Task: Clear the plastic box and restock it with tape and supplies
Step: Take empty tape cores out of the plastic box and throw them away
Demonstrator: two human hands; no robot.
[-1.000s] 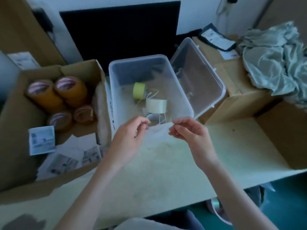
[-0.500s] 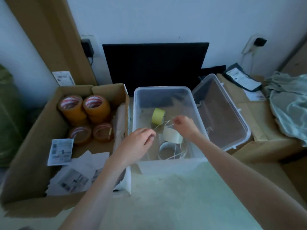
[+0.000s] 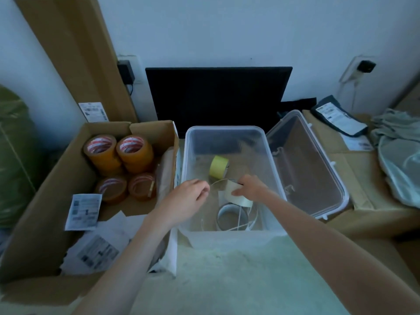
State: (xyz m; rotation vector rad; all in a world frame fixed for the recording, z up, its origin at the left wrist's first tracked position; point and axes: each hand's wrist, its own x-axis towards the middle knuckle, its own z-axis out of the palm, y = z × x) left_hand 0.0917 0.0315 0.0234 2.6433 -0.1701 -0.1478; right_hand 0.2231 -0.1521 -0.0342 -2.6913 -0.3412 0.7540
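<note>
A pale table (image 3: 238, 280) fills the lower centre of the frame, its near surface bare between the two forearms. At the left, an open cardboard box (image 3: 45, 201) is set against the plastic box, its right flap touching that box's left wall. Brown tape rolls (image 3: 118, 153) are packed in its upper half, and printed paper slips (image 3: 84, 211) are scattered over its lower half.

The clear plastic box (image 3: 227, 133) is placed at centre frame, open at the top, with a black panel (image 3: 218, 96) standing just behind its far rim. Its lid (image 3: 318, 164) is propped tilted against the right wall and rests on a flat cardboard carton (image 3: 375, 201) at the right. Open floor is seen in the box's upper half.

Inside the box, a yellow tape roll (image 3: 218, 167) is stood on edge near the middle. A white tape roll (image 3: 236, 195) is gripped by the right hand (image 3: 252, 187), whose thumb and fingers are curled round it low in the box. A flattened ring of white strapping (image 3: 231, 217) lies by the near wall, with loose strips trailing beside it.

The left hand (image 3: 188, 201) is held over the box's left rim with its fingers curled together; a thin loop of strap runs from its fingertips, though it cannot be told whether the strap is pinched. The two hands are close but not touching.
</note>
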